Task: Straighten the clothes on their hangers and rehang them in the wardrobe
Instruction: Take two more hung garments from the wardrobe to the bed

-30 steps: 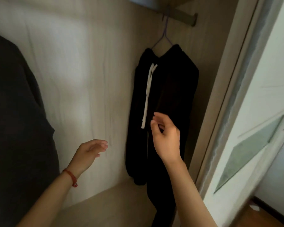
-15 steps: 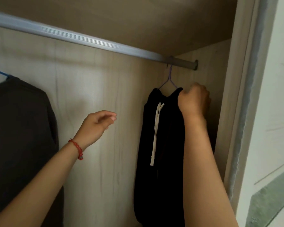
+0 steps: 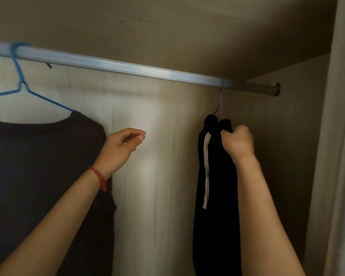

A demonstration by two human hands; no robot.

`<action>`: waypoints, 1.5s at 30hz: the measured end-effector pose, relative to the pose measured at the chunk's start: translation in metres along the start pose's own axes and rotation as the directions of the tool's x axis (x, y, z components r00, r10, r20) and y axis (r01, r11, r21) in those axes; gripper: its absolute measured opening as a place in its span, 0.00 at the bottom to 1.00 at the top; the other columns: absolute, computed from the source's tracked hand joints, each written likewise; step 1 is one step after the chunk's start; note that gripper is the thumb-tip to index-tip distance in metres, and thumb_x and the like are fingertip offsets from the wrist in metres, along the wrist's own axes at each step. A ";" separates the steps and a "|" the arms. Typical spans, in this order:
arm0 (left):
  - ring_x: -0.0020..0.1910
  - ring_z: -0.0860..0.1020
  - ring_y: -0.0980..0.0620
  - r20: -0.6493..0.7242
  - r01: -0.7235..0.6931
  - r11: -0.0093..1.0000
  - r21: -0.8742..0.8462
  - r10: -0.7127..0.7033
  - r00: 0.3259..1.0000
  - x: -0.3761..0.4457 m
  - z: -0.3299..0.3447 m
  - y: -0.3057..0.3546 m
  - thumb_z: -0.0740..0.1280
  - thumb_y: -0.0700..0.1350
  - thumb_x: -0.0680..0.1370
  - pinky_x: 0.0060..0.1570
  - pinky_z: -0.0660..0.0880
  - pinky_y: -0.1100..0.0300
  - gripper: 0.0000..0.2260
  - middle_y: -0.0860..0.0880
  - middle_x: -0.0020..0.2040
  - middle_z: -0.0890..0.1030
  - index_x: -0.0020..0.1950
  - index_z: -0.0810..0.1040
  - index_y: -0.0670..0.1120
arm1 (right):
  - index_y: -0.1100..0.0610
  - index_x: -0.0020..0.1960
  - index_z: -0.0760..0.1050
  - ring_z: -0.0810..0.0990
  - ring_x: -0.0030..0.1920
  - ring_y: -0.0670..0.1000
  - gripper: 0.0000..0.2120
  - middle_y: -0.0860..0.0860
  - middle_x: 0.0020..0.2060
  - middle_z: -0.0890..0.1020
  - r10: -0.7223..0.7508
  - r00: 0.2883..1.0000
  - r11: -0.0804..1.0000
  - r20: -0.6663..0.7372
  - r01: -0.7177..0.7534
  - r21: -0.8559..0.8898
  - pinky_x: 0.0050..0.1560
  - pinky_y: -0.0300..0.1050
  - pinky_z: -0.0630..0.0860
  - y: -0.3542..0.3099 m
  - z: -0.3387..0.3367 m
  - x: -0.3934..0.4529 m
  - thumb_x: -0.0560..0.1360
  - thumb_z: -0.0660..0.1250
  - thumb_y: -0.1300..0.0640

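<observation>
My right hand (image 3: 238, 143) grips the black trousers (image 3: 215, 176) at their top, under the hanger (image 3: 219, 104); they hang straight down; left hand (image 3: 121, 148) empty, fingers loose, farther left.

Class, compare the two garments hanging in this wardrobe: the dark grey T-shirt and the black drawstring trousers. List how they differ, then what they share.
1. The dark grey T-shirt hangs spread wide; the black drawstring trousers hang bunched and narrow.
2. The T-shirt is on a blue wire hanger, the trousers on a thin purple hanger.
3. The right hand grips the trousers' top; nothing touches the T-shirt, and the left hand holds nothing.
Both hang from the silver metal rail.
</observation>
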State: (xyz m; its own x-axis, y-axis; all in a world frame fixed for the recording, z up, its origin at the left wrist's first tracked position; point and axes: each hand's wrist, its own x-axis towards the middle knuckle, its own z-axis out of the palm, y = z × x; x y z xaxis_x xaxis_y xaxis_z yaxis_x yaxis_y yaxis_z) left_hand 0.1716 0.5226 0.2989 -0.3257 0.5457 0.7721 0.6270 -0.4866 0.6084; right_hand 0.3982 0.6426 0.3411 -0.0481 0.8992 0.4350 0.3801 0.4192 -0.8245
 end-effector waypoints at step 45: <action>0.48 0.76 0.30 -0.331 0.254 0.291 0.922 0.255 0.908 0.029 -0.184 0.041 0.60 0.30 0.73 0.45 0.73 0.43 0.12 0.32 0.49 0.80 0.53 0.78 0.35 | 0.61 0.48 0.75 0.78 0.43 0.57 0.09 0.56 0.41 0.79 -0.305 0.952 0.901 -0.008 0.291 0.322 0.38 0.43 0.69 -0.050 0.069 -0.062 0.76 0.63 0.55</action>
State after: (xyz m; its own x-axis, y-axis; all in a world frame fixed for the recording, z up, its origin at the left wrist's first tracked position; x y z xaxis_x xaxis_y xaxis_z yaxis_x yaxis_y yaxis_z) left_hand 0.0577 0.3927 0.3802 -0.3699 0.1457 0.9176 0.7523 0.6266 0.2037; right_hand 0.3187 0.5746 0.3310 -0.1544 0.7275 0.6685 0.0308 0.6798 -0.7327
